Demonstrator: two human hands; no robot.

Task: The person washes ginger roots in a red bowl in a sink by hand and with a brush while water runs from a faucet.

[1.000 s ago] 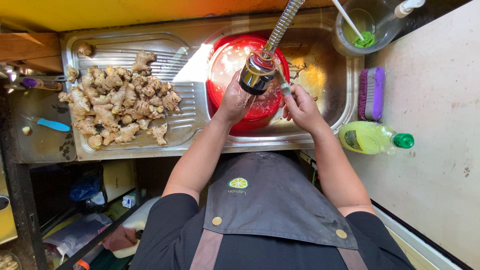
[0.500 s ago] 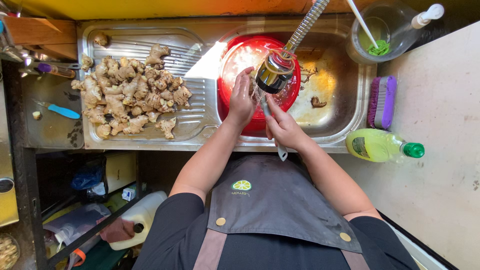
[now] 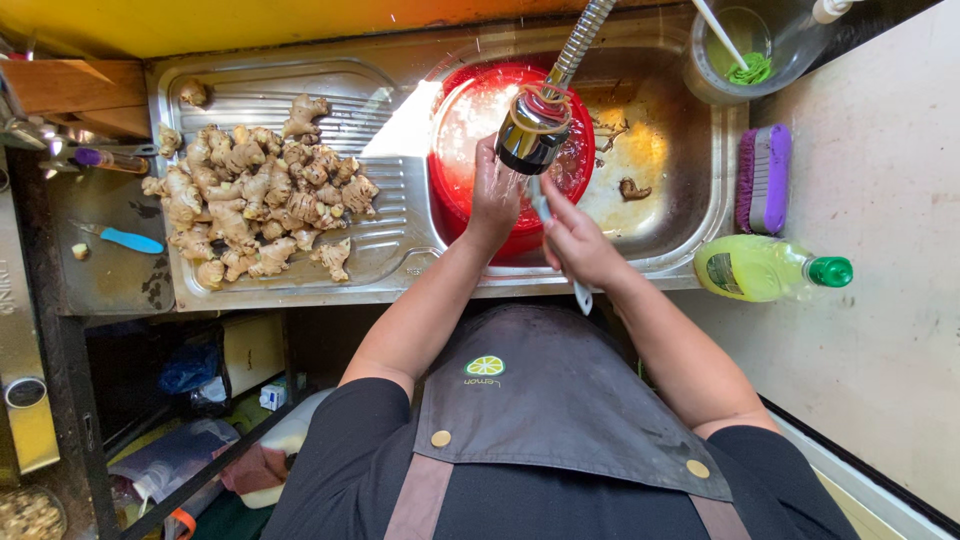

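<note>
i see a pale-handled knife (image 3: 560, 250) gripped in my right hand (image 3: 578, 245), under the faucet (image 3: 532, 130) above the red bowl (image 3: 470, 120) in the sink (image 3: 690, 215). my left hand (image 3: 495, 195) is open just beside it. ginger (image 3: 250, 195) is piled on the left drainboard.

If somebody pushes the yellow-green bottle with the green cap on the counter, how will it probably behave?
The yellow-green bottle lies on its side on the counter by the sink, so it would probably roll rather than tip. It looks like thin plastic, so it likely gives when squeezed. Splashes from the tap nearby may make it slippery.
</note>
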